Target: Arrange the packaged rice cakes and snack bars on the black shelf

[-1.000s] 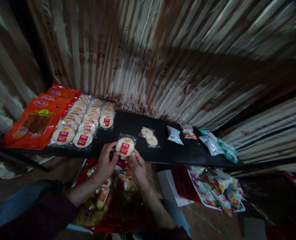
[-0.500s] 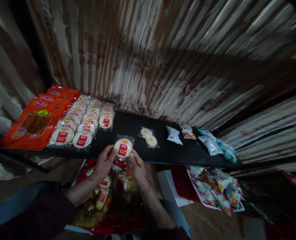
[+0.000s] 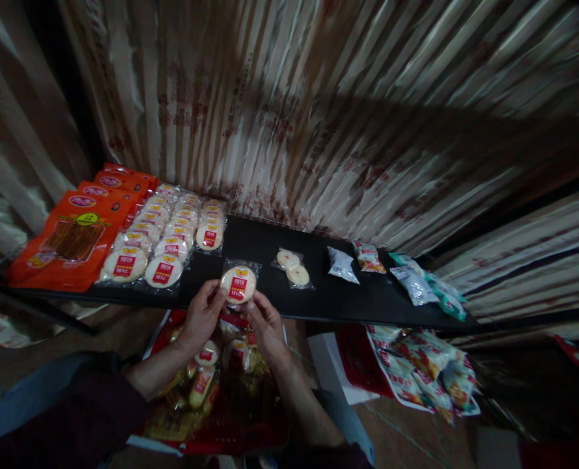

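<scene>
Between both hands I hold a packet of rice crackers, a round white cracker with a red label in clear wrap, over the front edge of the black shelf. My left hand pinches its lower left side, and my right hand pinches its lower right. To the left on the shelf, similar rice cracker packets lie overlapping in three rows. A packet of two plain-looking crackers lies to the right. Beneath my forearms, a red bag holds several more wrapped snacks.
Orange snack bags overlap at the shelf's left end. Farther right lie a silver packet, a red-and-white packet and green-and-silver packets. An open bag of snack packets sits below, by a white box. Pleated curtain hangs behind.
The held rice cracker packet has shifted slightly up and left in view, with both hands still on it. The things on the shelf are unchanged apart from a small camera shift.
</scene>
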Demonstrator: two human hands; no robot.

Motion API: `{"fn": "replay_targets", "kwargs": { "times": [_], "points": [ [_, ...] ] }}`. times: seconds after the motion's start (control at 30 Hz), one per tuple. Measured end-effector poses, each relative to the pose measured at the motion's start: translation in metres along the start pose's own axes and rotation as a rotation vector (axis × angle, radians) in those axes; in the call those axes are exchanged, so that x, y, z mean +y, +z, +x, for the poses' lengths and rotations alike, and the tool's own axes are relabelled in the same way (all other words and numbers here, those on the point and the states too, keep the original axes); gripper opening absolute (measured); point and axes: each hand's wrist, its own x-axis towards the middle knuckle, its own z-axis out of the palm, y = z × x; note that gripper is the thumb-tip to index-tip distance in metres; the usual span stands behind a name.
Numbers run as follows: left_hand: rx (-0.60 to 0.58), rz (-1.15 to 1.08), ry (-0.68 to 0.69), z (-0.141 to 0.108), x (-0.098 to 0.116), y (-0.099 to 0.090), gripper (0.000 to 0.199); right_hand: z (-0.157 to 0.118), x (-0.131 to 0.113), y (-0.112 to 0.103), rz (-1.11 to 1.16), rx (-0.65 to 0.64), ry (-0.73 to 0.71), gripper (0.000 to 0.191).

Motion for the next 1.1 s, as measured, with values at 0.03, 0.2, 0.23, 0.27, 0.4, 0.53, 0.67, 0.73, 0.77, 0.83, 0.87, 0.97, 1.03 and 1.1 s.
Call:
{"fn": "replay_targets", "kwargs": {
  "times": [0.03, 0.2, 0.23, 0.27, 0.4, 0.53, 0.67, 0.73, 0.77, 0.83, 0.87, 0.97, 1.03, 1.1],
  "points": [
    [-0.005, -0.002, 0.003, 0.0, 0.0, 0.0, 0.039, 0.0, 0.001, -0.001, -0.009, 0.008, 0.006, 0.036],
    [-0.029, 0.021, 0.024, -0.001, -0.002, -0.001, 0.039, 0.002, 0.002, -0.001, -0.052, 0.052, 0.001, 0.038],
    [-0.03, 0.027, 0.026, -0.001, -0.002, -0.001, 0.038, 0.001, 0.002, -0.001, -0.056, 0.06, -0.001, 0.038],
    [-0.03, 0.032, 0.026, -0.001, -0.002, -0.001, 0.038, 0.001, 0.001, -0.001, -0.056, 0.066, 0.0, 0.038],
    [-0.024, 0.032, 0.025, -0.001, -0.002, -0.001, 0.039, 0.0, -0.003, 0.002, -0.049, 0.079, 0.018, 0.036],
    [-0.023, 0.015, 0.028, -0.002, 0.0, -0.001, 0.039, 0.001, -0.003, 0.003, -0.039, 0.086, 0.026, 0.037],
    [-0.018, 0.009, 0.01, -0.002, 0.001, -0.001, 0.038, 0.003, 0.002, 0.002, -0.01, 0.095, 0.031, 0.036],
    [-0.007, 0.005, 0.01, -0.001, 0.001, -0.001, 0.036, 0.003, 0.005, 0.002, 0.004, 0.102, 0.035, 0.035],
    [0.001, 0.003, 0.013, -0.001, 0.0, -0.001, 0.036, 0.004, 0.005, 0.002, 0.01, 0.101, 0.041, 0.035],
    [0.017, 0.004, 0.015, -0.001, 0.001, -0.002, 0.034, 0.004, 0.005, 0.003, 0.016, 0.102, 0.052, 0.035],
    [0.023, 0.009, 0.017, -0.001, 0.001, -0.003, 0.033, 0.005, 0.004, 0.004, 0.013, 0.108, 0.052, 0.036],
    [0.027, 0.024, 0.03, 0.0, 0.004, -0.005, 0.032, 0.005, 0.0, 0.008, -0.014, 0.138, 0.038, 0.038],
    [0.027, 0.018, 0.041, 0.002, 0.006, -0.006, 0.031, 0.006, -0.005, 0.011, -0.048, 0.149, 0.028, 0.038],
    [0.03, -0.002, 0.049, 0.004, 0.007, -0.007, 0.031, 0.007, -0.01, 0.014, -0.1, 0.169, 0.006, 0.036]
  ]
}}
